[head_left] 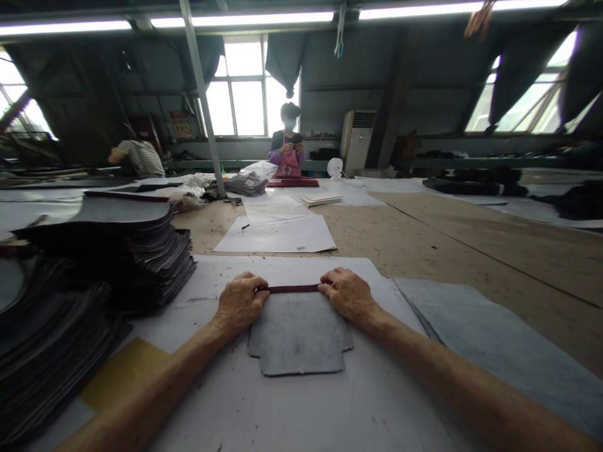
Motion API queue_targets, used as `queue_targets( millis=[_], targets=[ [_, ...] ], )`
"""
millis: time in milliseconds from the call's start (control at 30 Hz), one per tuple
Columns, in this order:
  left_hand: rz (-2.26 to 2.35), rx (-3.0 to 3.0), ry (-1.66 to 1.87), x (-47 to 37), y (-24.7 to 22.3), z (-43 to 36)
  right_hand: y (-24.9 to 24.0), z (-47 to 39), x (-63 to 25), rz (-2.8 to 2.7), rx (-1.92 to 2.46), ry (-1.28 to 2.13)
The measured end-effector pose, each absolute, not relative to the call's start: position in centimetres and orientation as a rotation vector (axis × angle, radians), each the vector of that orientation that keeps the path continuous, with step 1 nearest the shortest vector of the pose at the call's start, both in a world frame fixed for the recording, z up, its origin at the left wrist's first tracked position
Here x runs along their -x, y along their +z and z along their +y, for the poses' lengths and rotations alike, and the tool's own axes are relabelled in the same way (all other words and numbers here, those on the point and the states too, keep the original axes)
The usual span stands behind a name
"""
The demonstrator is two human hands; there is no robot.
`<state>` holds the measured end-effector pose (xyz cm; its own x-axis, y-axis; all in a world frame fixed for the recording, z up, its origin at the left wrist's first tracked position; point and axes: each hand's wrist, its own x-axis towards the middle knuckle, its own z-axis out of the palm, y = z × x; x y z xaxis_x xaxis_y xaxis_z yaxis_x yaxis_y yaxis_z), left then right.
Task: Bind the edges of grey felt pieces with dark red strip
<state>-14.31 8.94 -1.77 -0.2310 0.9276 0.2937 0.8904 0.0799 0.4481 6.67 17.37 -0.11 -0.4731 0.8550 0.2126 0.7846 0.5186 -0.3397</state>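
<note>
A grey felt-like fabric piece (301, 333) with notched lower corners lies flat in front of me on a white sheet (301, 414). Along its far edge runs a dark maroon strip (294, 289). My left hand (242, 300) pinches the strip's left end between thumb and fingers. At the right end, my right hand (346, 292) grips it the same way. Both hands rest low over the sheet, and the fingertips hide the two far corners of the piece.
Tall stacks of dark fabric pieces (155, 270) stand at the left, near a yellow card (125, 373). Grey fabric sheets (494, 339) lie at the right. Beyond are white papers (277, 233) and a metal pole (203, 94). A person in a pink apron (288, 164) stands across the table.
</note>
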Motion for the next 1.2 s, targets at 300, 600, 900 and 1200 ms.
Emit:
queue_targets(
  millis=[300,600,900,1200],
  targets=[
    [2.170,-1.819,0.968,14.6,-1.5,8.9,-0.2,17.4,-6.9,-2.322,1.229,0.374],
    [2.208,-1.829,0.839,14.0,-0.4,8.3,0.0,17.6,-6.6,-2.363,1.264,0.381],
    [2.273,-1.885,0.668,13.9,-0.9,8.4,0.0,17.5,-6.0,-2.517,1.190,0.378],
    [2.248,-2.281,0.842,13.7,-2.0,8.3,0.7,17.4,-6.6,-2.531,1.350,0.267]
  ],
)
